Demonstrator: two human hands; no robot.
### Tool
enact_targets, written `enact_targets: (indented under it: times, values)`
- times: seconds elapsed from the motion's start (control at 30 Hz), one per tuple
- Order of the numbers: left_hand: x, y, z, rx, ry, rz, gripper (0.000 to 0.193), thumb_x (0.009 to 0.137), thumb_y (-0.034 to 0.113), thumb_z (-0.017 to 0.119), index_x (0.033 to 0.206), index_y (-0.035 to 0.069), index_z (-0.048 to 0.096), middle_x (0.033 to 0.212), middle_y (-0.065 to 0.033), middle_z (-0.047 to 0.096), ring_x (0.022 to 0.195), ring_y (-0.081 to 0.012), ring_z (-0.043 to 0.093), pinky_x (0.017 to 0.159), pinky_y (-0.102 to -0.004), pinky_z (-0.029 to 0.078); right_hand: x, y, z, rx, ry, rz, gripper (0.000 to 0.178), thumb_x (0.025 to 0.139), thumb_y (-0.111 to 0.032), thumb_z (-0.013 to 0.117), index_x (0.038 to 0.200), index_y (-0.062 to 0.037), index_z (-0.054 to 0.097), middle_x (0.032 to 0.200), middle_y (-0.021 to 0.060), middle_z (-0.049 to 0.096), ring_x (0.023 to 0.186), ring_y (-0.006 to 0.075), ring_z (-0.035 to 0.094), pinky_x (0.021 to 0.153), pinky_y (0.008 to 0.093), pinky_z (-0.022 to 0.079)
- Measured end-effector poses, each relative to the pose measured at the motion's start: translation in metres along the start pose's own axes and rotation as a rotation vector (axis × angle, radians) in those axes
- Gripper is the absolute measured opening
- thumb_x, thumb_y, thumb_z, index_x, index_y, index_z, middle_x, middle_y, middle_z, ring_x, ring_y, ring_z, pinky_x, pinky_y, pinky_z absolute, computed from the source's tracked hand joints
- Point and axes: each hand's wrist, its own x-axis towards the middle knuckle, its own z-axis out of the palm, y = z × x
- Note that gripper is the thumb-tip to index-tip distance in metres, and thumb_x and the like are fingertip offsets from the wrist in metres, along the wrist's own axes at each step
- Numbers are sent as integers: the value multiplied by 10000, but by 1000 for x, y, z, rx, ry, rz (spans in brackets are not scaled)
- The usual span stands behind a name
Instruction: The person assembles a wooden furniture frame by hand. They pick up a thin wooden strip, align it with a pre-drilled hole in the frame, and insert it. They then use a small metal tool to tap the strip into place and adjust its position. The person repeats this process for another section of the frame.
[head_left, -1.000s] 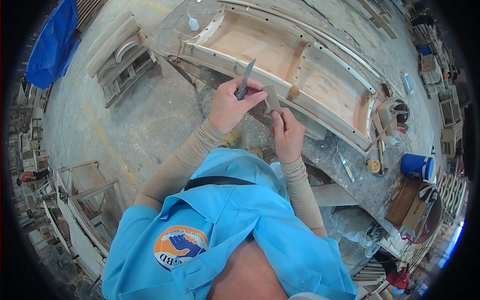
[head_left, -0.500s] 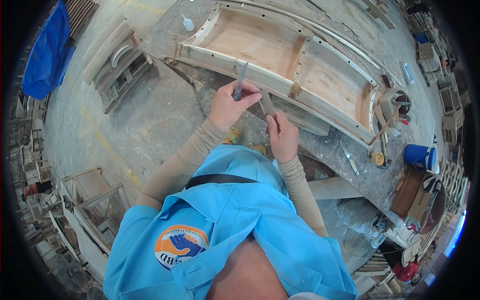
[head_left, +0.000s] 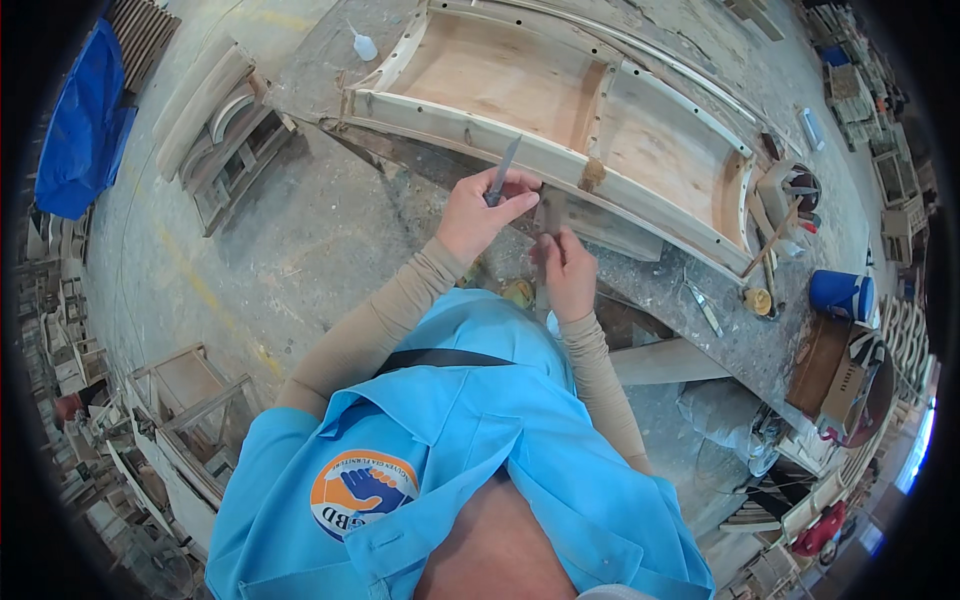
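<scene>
My left hand (head_left: 475, 222) is closed round a knife (head_left: 507, 166), its narrow grey blade pointing up and away from me. That hand's thumb and fingertips also meet the far end of a flat grey-brown strip (head_left: 554, 210). My right hand (head_left: 572, 278) pinches this strip lower down between thumb and fingers. What the strip is made of I cannot make out. Just beyond both hands lies a curved wooden frame (head_left: 475, 132) with a plywood-lined inside, a cross divider and dark holes along its rims.
The frame rests on a worn workbench (head_left: 650, 300). On the bench are a white squeeze bottle (head_left: 364, 46), a light-handled tool (head_left: 706, 310), a yellow roll (head_left: 757, 301) and a blue bucket (head_left: 840, 296). Curved wooden parts (head_left: 225, 125) stand on the floor at left.
My left hand and the knife have shifted right, the blade tilting further right. The strip now stands more upright. My right hand is slightly lower.
</scene>
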Motion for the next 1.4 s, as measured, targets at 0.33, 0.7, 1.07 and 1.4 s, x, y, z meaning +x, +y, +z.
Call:
enact_targets:
  times: [0.33, 0.7, 1.07, 1.4]
  values:
    - [-3, -18, -8, -37, -122, -71, 237, 911, 142, 585, 1122, 53, 644, 812, -4, 644, 714, -59, 554, 657, -219, 427, 26, 28, -22, 256, 112, 208, 255, 971, -201, 515, 932, 17, 642, 724, 79, 673, 661, 116, 640, 616, 255, 499]
    - [-9, -30, -6, 7, -183, -91, 230, 940, 159, 537, 1128, 86, 649, 781, 12, 634, 560, -25, 459, 496, -181, 379, 33, 36, -17, 223, 115, 225, 275, 972, -213, 512, 934, 21, 650, 749, 86, 684, 662, 126, 651, 614, 267, 531]
    - [3, -32, 12, -29, -21, 172, 222, 946, 167, 566, 1086, 19, 652, 997, -90, 692, 937, -139, 644, 853, -293, 503, 27, -7, -11, 49, 153, 9, 323, 1006, -246, 442, 1053, -7, 654, 943, 82, 676, 878, 157, 620, 824, 305, 464]
    - [-7, -51, 18, -117, -51, 241, 168, 866, 168, 620, 887, 5, 654, 796, -114, 681, 759, -147, 643, 711, -308, 495, 27, -39, 10, 373, 206, 36, 427, 1025, -292, 389, 1257, 50, 497, 1217, 176, 581, 1100, 236, 559, 1014, 370, 394]
